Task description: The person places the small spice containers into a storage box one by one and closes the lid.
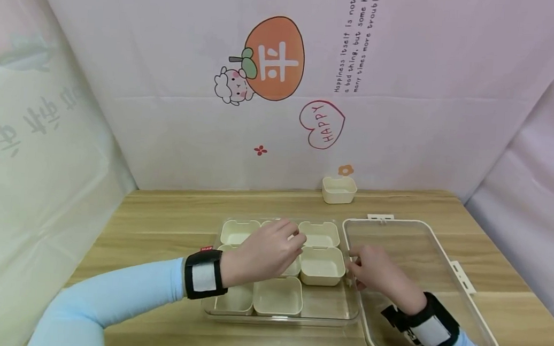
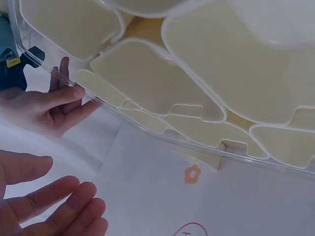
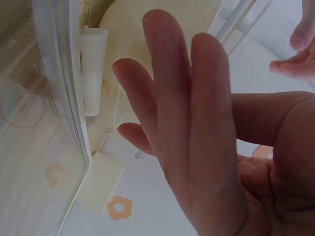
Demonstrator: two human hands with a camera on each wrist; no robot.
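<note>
A clear plastic box (image 1: 326,322) on the wooden table holds several cream storage bins (image 1: 322,267) in rows. My left hand (image 1: 267,250) hovers above the middle bins, partly hiding them. In the left wrist view its fingers (image 2: 64,201) are loosely bent, with nothing between them. My right hand (image 1: 378,271) is at the box's right side, over the left edge of the clear lid (image 1: 423,290). The right wrist view shows its fingers (image 3: 211,98) nearly straight and holding nothing. Whether its fingertips touch the box wall, I cannot tell.
Another small cream bin (image 1: 339,194) stands at the table's back edge, against the printed cloth (image 1: 188,134). White clips (image 1: 462,277) stick out from the lid's rim. Cloth also hangs at the left and right sides. Bare wood (image 1: 157,229) shows left of the box.
</note>
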